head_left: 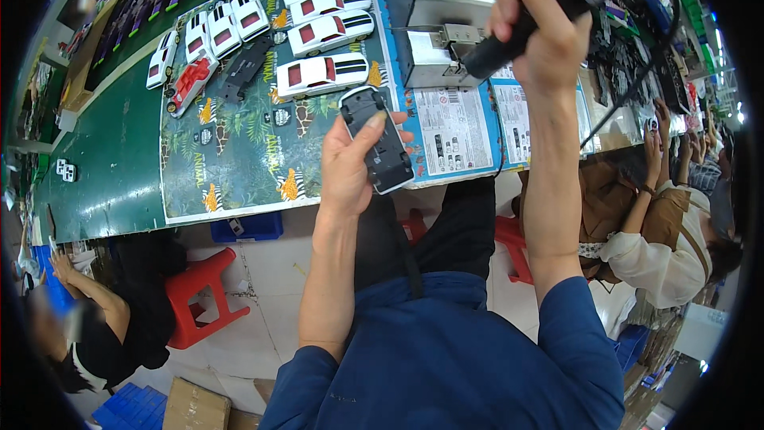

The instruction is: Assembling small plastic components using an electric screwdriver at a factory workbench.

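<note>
Toy car [388, 157]: is held underside-up in the left hand [348, 161], at twelve o'clock in view.
Black driver [500, 49]: is gripped by the right hand [553, 46], raised at two o'clock from the car.
Step, apparently: screw-fastening; next, tip-to-underside alignment is called for.

Your toy car [389, 151] looks matt plastic underneath. Your fixture [454, 9] is smooth metal, your bench [111, 171] glossy, and your sleeves [585, 342] cloth.
</note>
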The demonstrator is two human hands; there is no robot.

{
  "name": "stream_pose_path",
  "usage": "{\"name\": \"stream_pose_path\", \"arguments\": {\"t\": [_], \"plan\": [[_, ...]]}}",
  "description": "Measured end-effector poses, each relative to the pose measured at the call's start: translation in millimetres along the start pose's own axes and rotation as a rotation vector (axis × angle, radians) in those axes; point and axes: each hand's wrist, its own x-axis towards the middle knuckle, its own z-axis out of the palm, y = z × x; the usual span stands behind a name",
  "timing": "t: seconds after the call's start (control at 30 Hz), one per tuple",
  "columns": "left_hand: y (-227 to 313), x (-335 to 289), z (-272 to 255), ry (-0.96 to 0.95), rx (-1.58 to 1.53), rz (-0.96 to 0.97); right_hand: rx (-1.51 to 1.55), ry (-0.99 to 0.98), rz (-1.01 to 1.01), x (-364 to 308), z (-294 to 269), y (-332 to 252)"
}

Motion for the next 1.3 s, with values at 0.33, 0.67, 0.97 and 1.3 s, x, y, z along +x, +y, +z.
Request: {"name": "stream_pose_path", "arguments": {"t": [0.33,0.67,0.97,1.3], "plan": [[-0.3,-4.8,10.2,-0.035,0.042,0.006,0.417,-0.193,-0.18,-48.3,46.8,-6.1],[-2.5,-5.1,8.5,-0.012,0.028,-0.01,0.363,-0.113,-0.123,-55.6,70.7,13.9],[-5.5,-2.2,3.6,-0.002,0.085,0.033,0.18,-0.366,-0.179,-53.5,65.1,13.1],[-7.0,0.5,14.3,0.051,0.107,0.027,0.434,-0.094,-0.083,-57.9,52.7,13.9]]}}
